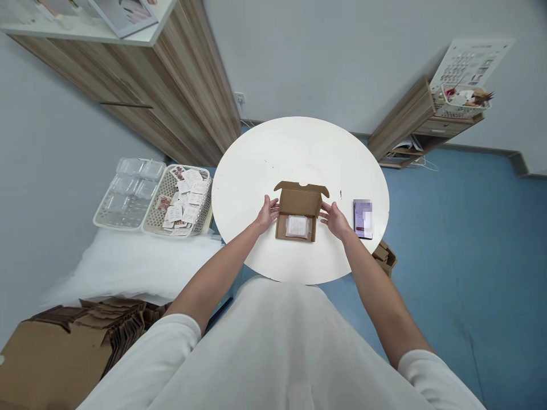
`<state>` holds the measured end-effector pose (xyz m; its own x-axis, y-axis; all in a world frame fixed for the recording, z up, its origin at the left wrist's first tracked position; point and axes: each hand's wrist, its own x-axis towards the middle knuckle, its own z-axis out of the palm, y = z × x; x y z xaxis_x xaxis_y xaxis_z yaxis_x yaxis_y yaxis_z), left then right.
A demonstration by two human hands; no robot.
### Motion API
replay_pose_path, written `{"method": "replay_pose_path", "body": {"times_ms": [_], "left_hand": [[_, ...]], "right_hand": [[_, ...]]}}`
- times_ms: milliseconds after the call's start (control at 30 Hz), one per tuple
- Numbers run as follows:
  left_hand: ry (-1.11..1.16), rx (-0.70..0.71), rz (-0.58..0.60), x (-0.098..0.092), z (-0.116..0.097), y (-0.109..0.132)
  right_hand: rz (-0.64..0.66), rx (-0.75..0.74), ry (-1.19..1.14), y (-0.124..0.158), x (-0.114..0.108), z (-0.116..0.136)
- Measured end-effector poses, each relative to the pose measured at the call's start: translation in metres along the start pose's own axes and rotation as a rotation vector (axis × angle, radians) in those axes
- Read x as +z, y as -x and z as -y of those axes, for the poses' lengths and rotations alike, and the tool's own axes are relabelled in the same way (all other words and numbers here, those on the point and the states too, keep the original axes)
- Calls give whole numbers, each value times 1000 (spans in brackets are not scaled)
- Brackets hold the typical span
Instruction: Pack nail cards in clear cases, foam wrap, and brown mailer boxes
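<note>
A small brown cardboard box (300,200) stands on the white round table (299,148) with its lid raised at the back. Inside lies a white wrapped packet (298,226), its contents not plain to see. My left hand (267,213) is at the box's left side, fingers apart and reaching to its edge. On the other side, my right hand (335,220) has its fingers spread near the lid's right flap. Whether the fingertips touch the cardboard I cannot tell. Neither hand grips anything.
A phone (363,219) lies on the table's right side. Left of the table are a white basket of printed cards (182,202), a basket of clear plastic boxes (130,191), white sheeting (141,256) and stacked flat cardboard (64,353). Cardboard pieces (385,256) show below the table's right edge.
</note>
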<state>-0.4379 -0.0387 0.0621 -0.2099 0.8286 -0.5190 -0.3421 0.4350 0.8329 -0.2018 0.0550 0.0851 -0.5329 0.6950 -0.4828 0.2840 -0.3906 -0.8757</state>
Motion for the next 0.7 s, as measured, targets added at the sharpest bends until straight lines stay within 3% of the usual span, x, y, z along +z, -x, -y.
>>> {"method": "replay_pose_path", "body": {"times_ms": [233,400,700], "left_hand": [[-15,40,53,-4,-4,22],[-96,-21,99,-10,2,36],[-137,-131,88,-9,0,42]], "right_hand": [[35,20,-111,14,-3,-14],[101,53,-78,28,-5,-18],[66,145,-119,33,2,-10]]}}
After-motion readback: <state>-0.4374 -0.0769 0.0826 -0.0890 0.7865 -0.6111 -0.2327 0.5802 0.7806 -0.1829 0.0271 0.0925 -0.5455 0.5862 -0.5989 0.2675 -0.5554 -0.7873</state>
